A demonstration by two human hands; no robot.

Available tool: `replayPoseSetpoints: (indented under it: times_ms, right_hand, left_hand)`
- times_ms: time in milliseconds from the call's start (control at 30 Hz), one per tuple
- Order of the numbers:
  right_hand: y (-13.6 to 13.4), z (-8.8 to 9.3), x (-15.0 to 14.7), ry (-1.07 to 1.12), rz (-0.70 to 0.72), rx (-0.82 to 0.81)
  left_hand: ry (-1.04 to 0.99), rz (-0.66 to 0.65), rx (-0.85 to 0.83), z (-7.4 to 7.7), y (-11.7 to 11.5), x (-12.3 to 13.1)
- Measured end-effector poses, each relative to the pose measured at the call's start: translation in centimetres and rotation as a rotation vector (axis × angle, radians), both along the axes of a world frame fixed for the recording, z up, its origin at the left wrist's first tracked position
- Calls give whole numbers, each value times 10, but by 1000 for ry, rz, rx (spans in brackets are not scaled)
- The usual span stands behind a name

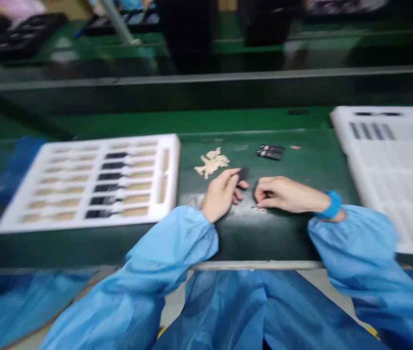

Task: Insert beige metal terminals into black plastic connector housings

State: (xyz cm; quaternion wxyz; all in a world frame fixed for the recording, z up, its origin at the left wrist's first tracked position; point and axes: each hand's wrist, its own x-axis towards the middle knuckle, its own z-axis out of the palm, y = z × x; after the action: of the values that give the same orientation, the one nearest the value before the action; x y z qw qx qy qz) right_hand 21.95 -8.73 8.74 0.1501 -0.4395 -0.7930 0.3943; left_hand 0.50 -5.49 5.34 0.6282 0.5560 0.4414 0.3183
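Note:
My left hand (223, 193) is closed around a small flat black piece (242, 173), which sticks out past the fingertips. Close to its right, my right hand (276, 193) has its fingers pinched low over the green work surface (264, 238); what they hold is too blurred to tell. Beyond the left hand lies a loose pile of cream-coloured strips (212, 163). A small stack of black flat pieces (271, 151) rests past the right hand, with a tiny pinkish bit (295, 147) beside it.
On the left, a white foam tray (167, 184) holds several black pieces in its slots. Another white tray (381, 160) stands on the right with several dark pieces near its far end. Blue material (20, 167) lies at far left. A ledge (206, 77) crosses behind.

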Motion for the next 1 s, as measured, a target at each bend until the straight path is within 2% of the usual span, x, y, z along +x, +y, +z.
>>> replayPoseSetpoints:
  times_ms: [133, 233, 333, 467, 600, 767, 1000]
  right_hand:
    - [9, -6, 9, -15, -41, -126]
    - [9, -5, 7, 18, -111, -191]
    - [8, -5, 2, 126, -268, -247]
    - [9, -9, -8, 238, -427, -263]
    - [7, -8, -15, 304, -452, -256]
    - [5, -9, -17, 323, -466, -273]
    - [-3, -18, -22, 283, -472, -96]
  left_hand:
    - [-39, -34, 19, -11, 5, -1]
    - [-36, -52, 39, -12, 3, -2]
    - [87, -82, 83, -9, 0, -4]
    - [261, -103, 254, -2, 0, -7]
    - [325, -124, 311, -2, 3, -7]
    - [295, -86, 240, -4, 6, -8]
    - [313, -33, 286, -3, 4, -8]
